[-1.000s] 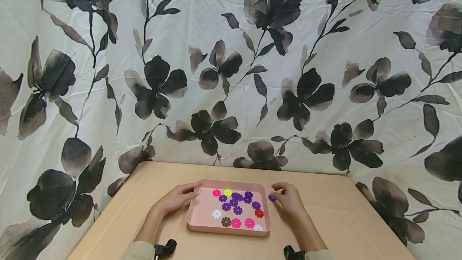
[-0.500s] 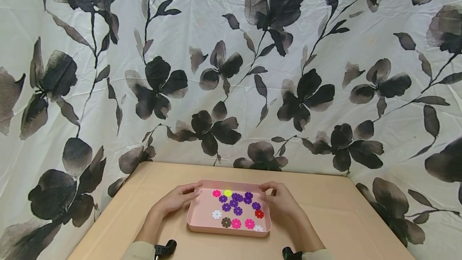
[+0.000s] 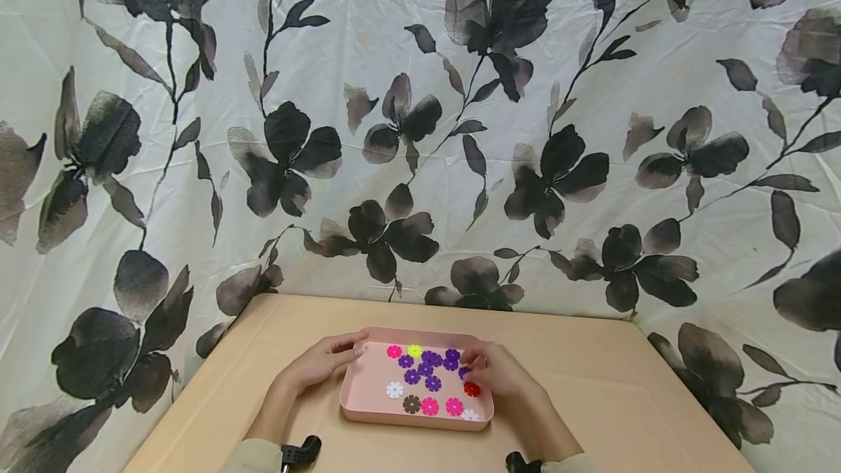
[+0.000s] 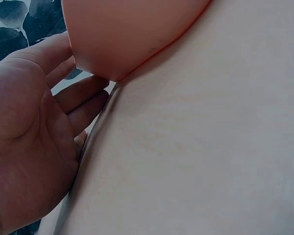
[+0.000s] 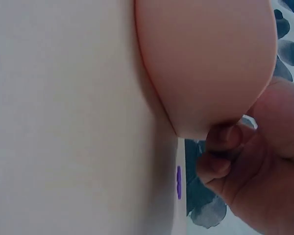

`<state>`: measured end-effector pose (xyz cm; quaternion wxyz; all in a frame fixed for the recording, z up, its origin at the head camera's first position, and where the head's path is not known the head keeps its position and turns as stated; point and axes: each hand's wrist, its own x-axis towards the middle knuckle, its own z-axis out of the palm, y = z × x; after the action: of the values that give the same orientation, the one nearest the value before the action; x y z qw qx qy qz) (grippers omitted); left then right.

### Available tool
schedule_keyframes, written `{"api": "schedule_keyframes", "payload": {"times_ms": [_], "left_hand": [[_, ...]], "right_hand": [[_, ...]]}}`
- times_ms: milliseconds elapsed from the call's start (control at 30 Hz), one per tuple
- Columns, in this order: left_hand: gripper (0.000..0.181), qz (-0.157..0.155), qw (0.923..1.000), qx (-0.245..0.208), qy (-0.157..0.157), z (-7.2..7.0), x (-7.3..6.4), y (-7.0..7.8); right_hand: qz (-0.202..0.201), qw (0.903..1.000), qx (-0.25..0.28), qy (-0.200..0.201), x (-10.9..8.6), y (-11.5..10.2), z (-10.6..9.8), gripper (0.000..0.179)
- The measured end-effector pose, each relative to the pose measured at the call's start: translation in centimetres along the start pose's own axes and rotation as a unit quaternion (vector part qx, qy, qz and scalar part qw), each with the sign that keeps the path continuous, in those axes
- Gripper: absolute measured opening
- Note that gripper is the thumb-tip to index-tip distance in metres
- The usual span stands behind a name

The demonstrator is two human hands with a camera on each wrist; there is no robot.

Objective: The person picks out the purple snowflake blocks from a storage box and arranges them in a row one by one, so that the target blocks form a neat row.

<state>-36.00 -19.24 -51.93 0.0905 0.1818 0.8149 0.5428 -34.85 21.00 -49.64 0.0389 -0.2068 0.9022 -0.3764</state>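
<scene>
A shallow pink tray [image 3: 373,371] lies on the table with small flower-shaped pieces in it. My left hand [image 3: 322,361] holds the tray's left rim, thumb at the near side and fingers along the wall, as the left wrist view also shows. My right hand [image 3: 502,371] reaches over the right rim, its fingertips right at a purple flower-shaped piece [image 3: 463,373], partly covered by them. I cannot tell whether they pinch it. In the right wrist view, the outer tray wall [image 5: 206,63] hides the thumb and index tips, and the other fingers are curled.
Several purple pieces [image 3: 425,369] cluster mid-tray, with pink [image 3: 430,406], yellow [image 3: 415,350], white [image 3: 394,390], brown [image 3: 411,404] and red [image 3: 471,389] ones around them. Another purple piece [image 5: 179,182] lies on the table beyond the tray. A floral cloth [image 3: 469,166] hangs behind.
My right hand has moved left from a purple piece on the table beside the tray, over the right rim, to a purple piece inside. The left hand and tray stay put.
</scene>
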Motion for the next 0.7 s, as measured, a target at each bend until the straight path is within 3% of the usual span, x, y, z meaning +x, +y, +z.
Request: {"api": "schedule_keyframes", "payload": {"times_ms": [267,700], "left_hand": [[0.052,-0.006,1.0000,0.000,0.003,-0.07,0.05,0.12],[0.050,0.000,1.0000,-0.004,0.003,0.00,0.05,0.22]], "right_hand": [[-0.002,0.9991,-0.041,-0.005,-0.02,-0.45,0.70,0.012],[0.013,0.9996,-0.021,-0.013,-0.02,-0.65,0.71,0.014]]}}
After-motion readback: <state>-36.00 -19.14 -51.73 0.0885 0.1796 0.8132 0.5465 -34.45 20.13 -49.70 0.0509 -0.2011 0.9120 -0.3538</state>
